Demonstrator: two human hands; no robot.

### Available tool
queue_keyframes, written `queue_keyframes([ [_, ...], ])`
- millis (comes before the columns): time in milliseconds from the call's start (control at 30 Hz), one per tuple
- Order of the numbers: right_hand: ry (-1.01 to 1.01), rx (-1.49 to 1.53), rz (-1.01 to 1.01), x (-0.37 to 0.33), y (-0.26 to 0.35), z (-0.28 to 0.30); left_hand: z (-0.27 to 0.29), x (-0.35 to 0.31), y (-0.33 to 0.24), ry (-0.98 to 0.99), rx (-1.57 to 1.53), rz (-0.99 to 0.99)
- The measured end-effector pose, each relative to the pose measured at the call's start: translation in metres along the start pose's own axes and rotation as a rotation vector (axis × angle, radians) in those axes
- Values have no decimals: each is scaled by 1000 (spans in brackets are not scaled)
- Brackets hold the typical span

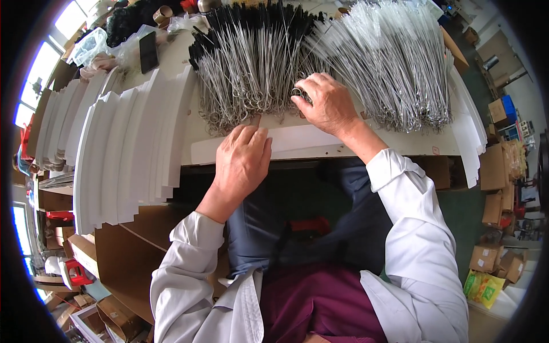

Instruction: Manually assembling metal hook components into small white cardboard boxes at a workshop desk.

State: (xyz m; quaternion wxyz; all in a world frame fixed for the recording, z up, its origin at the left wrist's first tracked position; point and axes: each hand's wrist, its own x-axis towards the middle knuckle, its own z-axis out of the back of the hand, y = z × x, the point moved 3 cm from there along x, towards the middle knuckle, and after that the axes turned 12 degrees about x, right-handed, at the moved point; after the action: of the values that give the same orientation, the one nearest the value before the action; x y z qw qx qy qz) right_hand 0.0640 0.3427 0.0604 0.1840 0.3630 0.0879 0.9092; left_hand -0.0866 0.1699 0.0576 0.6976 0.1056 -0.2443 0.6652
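Observation:
Thin wire-handled brushes with black bristles (246, 68) lie in a dense heap on the white table, their looped ends toward me. Beside them on the right is a heap of similar brushes with whitish bristles (389, 68). My right hand (329, 106) curls its thumb and forefinger around a few wire loops at the gap between the heaps. My left hand (243, 151) is at the table's front edge, just below the black brushes' loops, over a long white strip (303, 140). Its fingers are bent and close together. The fingertips are hidden, so what they hold does not show.
Overlapping stacks of white strips (126, 148) jut past the table edge at left. Behind them lie a black phone (148, 52) and clear plastic bags (91, 46). An open cardboard box (128, 251) stands below at left; more cartons (492, 166) line the right side.

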Motion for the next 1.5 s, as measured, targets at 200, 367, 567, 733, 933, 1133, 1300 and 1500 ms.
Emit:
queue_keyframes([
  [200,87,-73,-99,-1,-22,-14,-20,45,3,-146,310,-128],
  [367,74,-22,-196,-1,-27,-15,-47,56,21,-70,333,-107],
  [567,53,46,-298,-3,-29,-14,-38,60,29,-117,287,-141],
  [733,-19,24,-232,-1,-14,-6,-4,73,36,-185,-105,150],
  [933,8,76,42,26,24,-24,28,95,49,-199,-635,324],
  [1133,162,11,21,36,1,-74,53,113,51,-282,-1053,239],
  [1300,174,16,23,39,-1,-84,87,109,63,-444,-1118,207],
  [1500,176,21,-7,37,-6,-86,143,106,64,-643,-1077,125],
])
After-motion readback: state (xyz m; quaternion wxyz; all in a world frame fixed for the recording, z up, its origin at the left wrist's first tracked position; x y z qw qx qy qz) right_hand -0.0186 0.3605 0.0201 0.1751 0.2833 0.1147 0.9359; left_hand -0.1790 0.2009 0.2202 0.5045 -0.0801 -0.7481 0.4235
